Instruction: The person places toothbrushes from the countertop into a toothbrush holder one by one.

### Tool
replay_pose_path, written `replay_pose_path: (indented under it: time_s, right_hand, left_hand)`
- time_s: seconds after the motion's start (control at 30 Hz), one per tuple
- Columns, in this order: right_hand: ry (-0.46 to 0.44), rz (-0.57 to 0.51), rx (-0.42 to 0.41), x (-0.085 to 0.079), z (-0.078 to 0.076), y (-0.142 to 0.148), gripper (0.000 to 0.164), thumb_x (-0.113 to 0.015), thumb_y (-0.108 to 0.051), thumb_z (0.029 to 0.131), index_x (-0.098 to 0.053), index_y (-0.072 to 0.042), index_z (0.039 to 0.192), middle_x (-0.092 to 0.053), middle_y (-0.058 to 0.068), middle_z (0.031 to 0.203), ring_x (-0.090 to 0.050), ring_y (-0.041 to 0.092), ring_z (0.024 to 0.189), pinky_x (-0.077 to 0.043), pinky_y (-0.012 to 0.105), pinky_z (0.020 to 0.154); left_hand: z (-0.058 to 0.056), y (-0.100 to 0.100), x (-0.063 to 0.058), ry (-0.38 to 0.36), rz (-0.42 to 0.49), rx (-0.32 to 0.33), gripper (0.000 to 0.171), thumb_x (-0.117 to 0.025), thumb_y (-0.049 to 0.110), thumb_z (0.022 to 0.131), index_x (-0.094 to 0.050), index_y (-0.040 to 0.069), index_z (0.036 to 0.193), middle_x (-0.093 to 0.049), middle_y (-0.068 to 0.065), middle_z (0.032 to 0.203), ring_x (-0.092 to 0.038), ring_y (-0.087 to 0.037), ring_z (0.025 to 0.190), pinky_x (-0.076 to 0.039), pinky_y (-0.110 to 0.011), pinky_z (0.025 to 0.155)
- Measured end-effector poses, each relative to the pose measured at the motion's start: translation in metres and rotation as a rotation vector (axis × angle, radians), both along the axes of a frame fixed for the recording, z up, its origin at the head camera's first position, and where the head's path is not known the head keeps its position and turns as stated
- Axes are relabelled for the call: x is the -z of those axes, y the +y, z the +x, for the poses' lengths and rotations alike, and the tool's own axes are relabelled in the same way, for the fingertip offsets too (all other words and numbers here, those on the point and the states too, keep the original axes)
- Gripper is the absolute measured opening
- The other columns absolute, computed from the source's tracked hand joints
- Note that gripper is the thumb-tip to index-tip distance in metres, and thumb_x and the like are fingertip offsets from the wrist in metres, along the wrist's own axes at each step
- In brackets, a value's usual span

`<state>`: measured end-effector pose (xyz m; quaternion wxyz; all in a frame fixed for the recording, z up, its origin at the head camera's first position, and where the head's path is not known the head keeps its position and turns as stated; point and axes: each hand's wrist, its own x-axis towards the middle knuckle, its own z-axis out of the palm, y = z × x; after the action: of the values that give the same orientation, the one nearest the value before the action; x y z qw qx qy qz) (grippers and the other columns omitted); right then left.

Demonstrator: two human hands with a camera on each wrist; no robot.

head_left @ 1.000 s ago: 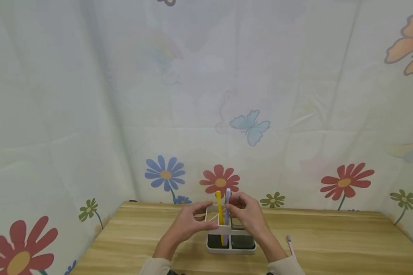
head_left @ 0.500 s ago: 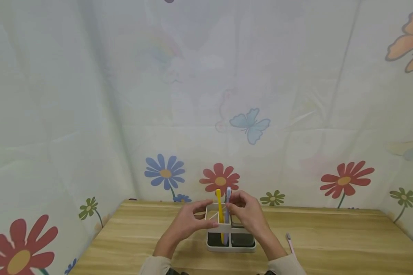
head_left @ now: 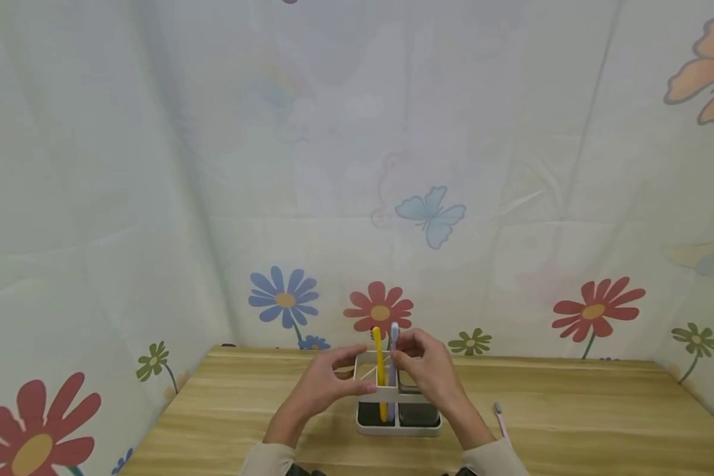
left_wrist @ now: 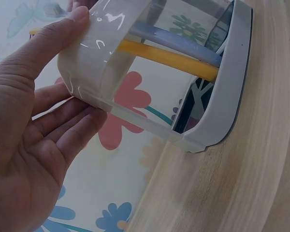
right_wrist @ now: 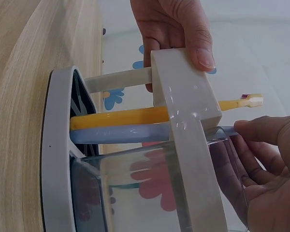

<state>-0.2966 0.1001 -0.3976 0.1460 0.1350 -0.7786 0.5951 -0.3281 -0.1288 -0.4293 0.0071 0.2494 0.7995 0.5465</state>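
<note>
A white toothbrush holder (head_left: 398, 430) with a dark base stands on the table. My left hand (head_left: 320, 385) grips its upper frame from the left, thumb on the front and fingers on the side, as the left wrist view shows. Two toothbrushes stand upright in the holder's left part: a yellow toothbrush (right_wrist: 121, 118) and a lavender toothbrush (right_wrist: 130, 134), side by side, lower ends at the base. My right hand (head_left: 433, 371) pinches the lavender one between thumb and fingers just above the frame. In the right wrist view its head is hidden behind that hand.
A clear cup (right_wrist: 89, 193) sits in the holder's right compartment. On the wooden table (head_left: 583, 410), a pink toothbrush (head_left: 500, 420) lies to the right of my right forearm. Behind the table hangs a flower-patterned curtain (head_left: 488, 277).
</note>
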Motion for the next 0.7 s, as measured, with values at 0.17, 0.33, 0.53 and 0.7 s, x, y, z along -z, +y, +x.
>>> replay_pose_path:
  time_s: [0.17,0.33,0.53,0.7]
  right_hand:
    - [0.000,0.012,0.009,-0.002,0.001,0.001,0.017,-0.076,0.001,0.097,-0.071,0.000,0.113,-0.070,0.008,0.099,-0.067,0.023,0.090,-0.065,0.029,0.078]
    - [0.008,0.027,0.003,-0.004,0.003,0.005,0.018,-0.077,-0.001,0.097,-0.071,-0.001,0.114,-0.071,0.007,0.101,-0.068,0.022,0.092,-0.064,0.029,0.080]
    - [0.007,0.033,0.018,-0.010,0.005,0.014,0.021,-0.077,-0.004,0.098,-0.071,-0.002,0.117,-0.071,0.007,0.103,-0.069,0.022,0.093,-0.064,0.027,0.080]
    - [0.028,0.012,0.051,-0.018,0.007,0.023,0.021,-0.077,-0.004,0.098,-0.071,0.001,0.117,-0.072,0.009,0.104,-0.070,0.024,0.094,-0.064,0.028,0.079]
  left_hand:
    - [0.001,0.001,-0.002,-0.004,-0.001,0.000,0.074,-0.091,0.032,0.088,-0.060,0.006,0.150,-0.058,-0.017,0.151,-0.061,-0.040,0.133,-0.055,-0.048,0.106]
    - [0.002,0.001,-0.003,-0.013,-0.005,-0.002,0.075,-0.090,0.033,0.088,-0.059,0.004,0.150,-0.058,-0.017,0.152,-0.060,-0.041,0.134,-0.055,-0.048,0.106]
    - [0.002,0.001,-0.002,-0.023,0.006,-0.001,0.076,-0.090,0.032,0.089,-0.058,0.003,0.151,-0.057,-0.020,0.152,-0.060,-0.042,0.133,-0.055,-0.048,0.106]
    - [0.002,0.001,-0.001,-0.024,0.003,-0.005,0.076,-0.090,0.033,0.088,-0.058,0.004,0.151,-0.057,-0.019,0.152,-0.060,-0.043,0.133,-0.055,-0.050,0.105]
